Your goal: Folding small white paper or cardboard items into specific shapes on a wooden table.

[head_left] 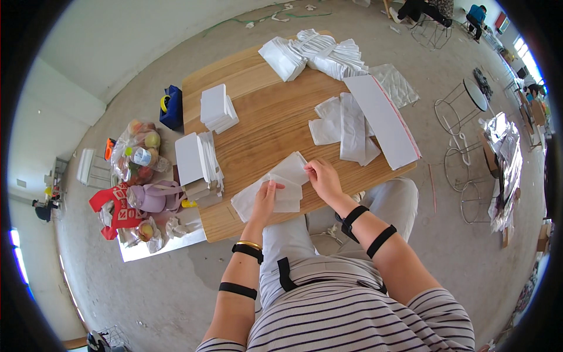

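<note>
Thin, slightly see-through white sheets [288, 172], perhaps flat bags, lie overlapping at the table's near edge. My left hand [265, 200] is on their left part, thumb on top and fingers curled along the sheet; part of the grip is hidden. At the upper right corner of the sheets, my right hand [322, 178] pinches an edge between thumb and fingertips. Left of my left hand stands a stack of white cards or folded pieces [189, 159]. More loose white sheets [352, 128] lie crossed over each other beyond my right hand.
The wooden table [258, 123] also bears a smaller white stack [215, 104], tied white bundles [316, 53] and a long white box [384, 120]. Left are a blue bag [171, 108], a bagged fruit pile [141, 141], a lilac bottle [153, 197] and a red bag [120, 208]. Stools [469, 94] stand right.
</note>
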`<state>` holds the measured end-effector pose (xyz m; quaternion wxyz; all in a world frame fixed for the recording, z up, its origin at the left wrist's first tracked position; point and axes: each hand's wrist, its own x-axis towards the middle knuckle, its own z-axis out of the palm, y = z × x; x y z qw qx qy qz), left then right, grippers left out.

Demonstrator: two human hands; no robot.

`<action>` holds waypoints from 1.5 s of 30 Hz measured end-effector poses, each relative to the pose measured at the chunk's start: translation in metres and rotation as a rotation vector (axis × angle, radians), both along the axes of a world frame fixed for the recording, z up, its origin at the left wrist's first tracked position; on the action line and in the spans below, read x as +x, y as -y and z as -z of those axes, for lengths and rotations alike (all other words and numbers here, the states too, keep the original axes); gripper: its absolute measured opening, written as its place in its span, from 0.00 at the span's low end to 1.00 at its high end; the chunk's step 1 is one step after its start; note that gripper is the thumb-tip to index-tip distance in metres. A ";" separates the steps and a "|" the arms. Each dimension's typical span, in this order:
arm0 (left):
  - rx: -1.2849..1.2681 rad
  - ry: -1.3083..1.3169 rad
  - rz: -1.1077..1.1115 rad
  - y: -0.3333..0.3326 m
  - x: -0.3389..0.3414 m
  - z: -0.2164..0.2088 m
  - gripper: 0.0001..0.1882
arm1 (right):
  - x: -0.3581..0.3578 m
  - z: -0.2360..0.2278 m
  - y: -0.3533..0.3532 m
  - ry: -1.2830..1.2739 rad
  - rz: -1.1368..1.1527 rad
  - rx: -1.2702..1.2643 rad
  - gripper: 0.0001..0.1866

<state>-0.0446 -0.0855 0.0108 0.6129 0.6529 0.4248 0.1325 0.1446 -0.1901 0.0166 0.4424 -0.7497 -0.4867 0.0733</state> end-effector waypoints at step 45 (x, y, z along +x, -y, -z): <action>-0.022 -0.006 0.017 -0.002 0.000 0.000 0.29 | -0.007 0.006 -0.014 -0.551 0.073 -0.127 0.07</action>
